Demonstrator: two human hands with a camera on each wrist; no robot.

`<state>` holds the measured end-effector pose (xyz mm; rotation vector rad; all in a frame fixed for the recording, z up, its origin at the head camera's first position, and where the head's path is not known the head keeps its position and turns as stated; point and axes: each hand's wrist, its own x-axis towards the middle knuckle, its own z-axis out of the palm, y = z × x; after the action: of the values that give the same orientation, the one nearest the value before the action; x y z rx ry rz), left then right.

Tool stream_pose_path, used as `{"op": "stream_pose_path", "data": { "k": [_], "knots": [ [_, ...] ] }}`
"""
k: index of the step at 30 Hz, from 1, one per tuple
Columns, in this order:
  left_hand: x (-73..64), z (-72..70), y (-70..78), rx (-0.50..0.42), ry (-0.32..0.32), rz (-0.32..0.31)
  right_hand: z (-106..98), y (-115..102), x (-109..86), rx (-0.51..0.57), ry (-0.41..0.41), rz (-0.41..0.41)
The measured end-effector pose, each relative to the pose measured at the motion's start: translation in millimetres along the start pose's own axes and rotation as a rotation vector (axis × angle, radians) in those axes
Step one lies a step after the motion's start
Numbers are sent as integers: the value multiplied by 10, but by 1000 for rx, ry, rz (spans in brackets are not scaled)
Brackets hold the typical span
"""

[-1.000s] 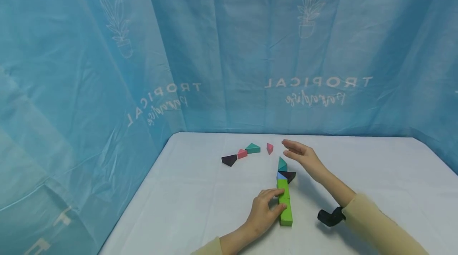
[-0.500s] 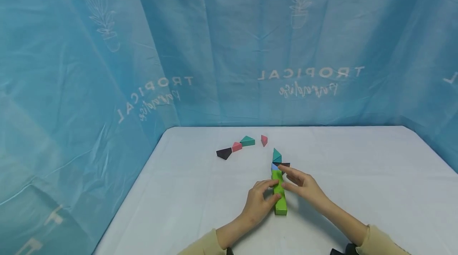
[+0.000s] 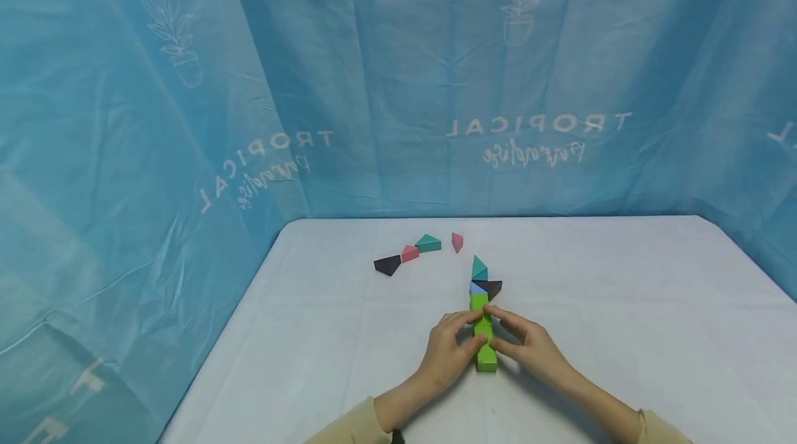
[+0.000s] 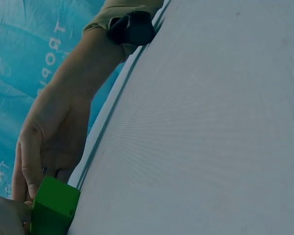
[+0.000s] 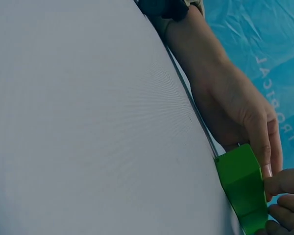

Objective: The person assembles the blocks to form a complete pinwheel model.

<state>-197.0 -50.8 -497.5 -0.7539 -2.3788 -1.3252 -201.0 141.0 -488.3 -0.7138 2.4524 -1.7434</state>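
A row of bright green blocks (image 3: 487, 359) lies on the white table, running away from the person. The left hand (image 3: 443, 354) touches its left side, with index finger and thumb spread along it. From the right side, the right hand (image 3: 538, 350) rests its fingertips against the same row, facing the left. Both wrist views show the near green block (image 4: 56, 200) between the two hands, with fingertips at its sides. Beyond the row's far end are a blue triangular block (image 3: 476, 289), a black block (image 3: 491, 288) pointing right, and teal triangular pieces (image 3: 479, 269).
Farther back on the table (image 3: 324, 361) sit a black block (image 3: 387, 265), a pink block (image 3: 409, 253) and a teal block (image 3: 427, 243) in a slanting line. Another pink block (image 3: 457, 242) stands apart, to their right. A blue printed curtain (image 3: 398, 84) hangs behind.
The right hand has come down from beyond the teal pieces to the right side of the green row. The left hand has stayed at the row. The head view has shifted slightly.
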Motion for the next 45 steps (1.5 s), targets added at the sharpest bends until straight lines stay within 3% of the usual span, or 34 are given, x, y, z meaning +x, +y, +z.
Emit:
{"op": "stream_pose_path", "data": {
  "k": [7, 11, 15, 20, 26, 30, 33, 39, 45],
  "knots": [
    [35, -25, -15, -29, -18, -11, -7, -8, -1, -23, -15, 10],
    [116, -150, -5, -25, -37, -28, -14, -18, 1, -16, -31, 22],
    [328, -363, -88, -32, -4, -68, -2, -26, 17, -3, -44, 27],
    [662, -505, -437, -53, 55, -117, 8, -27, 27, -14, -69, 28],
    [1032, -420, -699, -86, 29, -167, -10, -22, 3, -22, -54, 36],
    [1262, -350, -771, -98, 70, -193, -21, -15, 18, -18, -53, 37],
    [1388, -290, -817, -81, 63, -220, -25, -11, 25, -18, -50, 39],
    [1475, -176, -924, -59, 7, -291, -34, -10, 17, -19, -55, 48],
    [1483, -139, -1055, -45, -3, -246, -37, -11, 22, -21, -51, 68]
  ]
}}
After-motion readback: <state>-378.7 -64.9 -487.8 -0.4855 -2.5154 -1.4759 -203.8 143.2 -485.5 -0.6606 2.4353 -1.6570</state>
